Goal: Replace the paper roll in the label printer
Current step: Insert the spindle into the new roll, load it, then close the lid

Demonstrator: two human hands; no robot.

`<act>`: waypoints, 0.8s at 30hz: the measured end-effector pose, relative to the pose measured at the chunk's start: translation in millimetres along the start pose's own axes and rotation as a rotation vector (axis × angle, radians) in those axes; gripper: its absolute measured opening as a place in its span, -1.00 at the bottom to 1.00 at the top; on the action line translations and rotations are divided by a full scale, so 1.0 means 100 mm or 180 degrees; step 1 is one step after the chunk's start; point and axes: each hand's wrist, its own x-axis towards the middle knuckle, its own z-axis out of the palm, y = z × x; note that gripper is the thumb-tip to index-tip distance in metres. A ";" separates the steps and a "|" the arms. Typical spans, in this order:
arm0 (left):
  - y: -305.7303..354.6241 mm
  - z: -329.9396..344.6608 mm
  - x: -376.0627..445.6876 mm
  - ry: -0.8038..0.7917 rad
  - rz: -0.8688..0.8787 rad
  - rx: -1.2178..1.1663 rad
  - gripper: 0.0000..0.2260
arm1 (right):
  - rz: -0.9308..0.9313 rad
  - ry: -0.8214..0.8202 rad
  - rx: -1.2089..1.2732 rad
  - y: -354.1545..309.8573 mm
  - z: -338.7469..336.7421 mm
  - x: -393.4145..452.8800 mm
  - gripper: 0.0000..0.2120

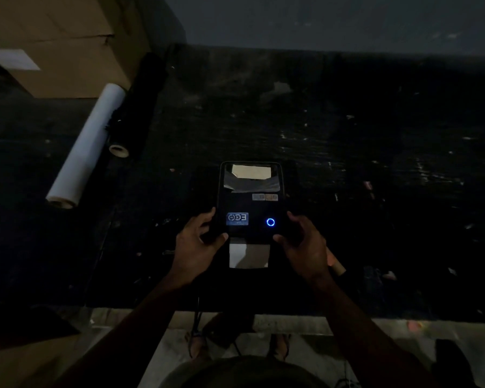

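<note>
Dim packing or storeroom corner, as far as I can tell.

I see a dark, scuffed worktable (347, 130) strewn with scraps, a big cardboard box (67, 37) with a white label, a long white roll (87, 144) beside a black roll (143, 102), and a label printer (249, 203).

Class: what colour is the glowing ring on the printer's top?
Blue, seen in the head view: ring on the printer.
</note>
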 end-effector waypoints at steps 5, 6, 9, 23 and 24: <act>-0.01 0.02 0.00 0.0034 0.0004 0.0016 -0.41 | 0.0006 -0.0003 -0.0037 0.02 0.02 -0.01 -0.42; -0.01 0.02 0.00 0.0038 0.0005 0.0010 -0.41 | 0.0026 -0.0015 -0.0048 0.02 0.01 -0.01 -0.41; -0.03 0.02 0.00 0.0033 0.0027 0.0019 -0.40 | 0.0045 -0.0028 -0.0004 0.02 0.01 -0.01 -0.41; -0.03 0.01 0.01 -0.0033 -0.0016 0.0000 -0.39 | 0.0087 -0.0086 0.0055 0.04 0.01 0.01 -0.42; -0.04 0.02 0.01 -0.0036 -0.0023 -0.0013 -0.39 | 0.0112 -0.0096 0.0053 0.04 0.01 0.01 -0.42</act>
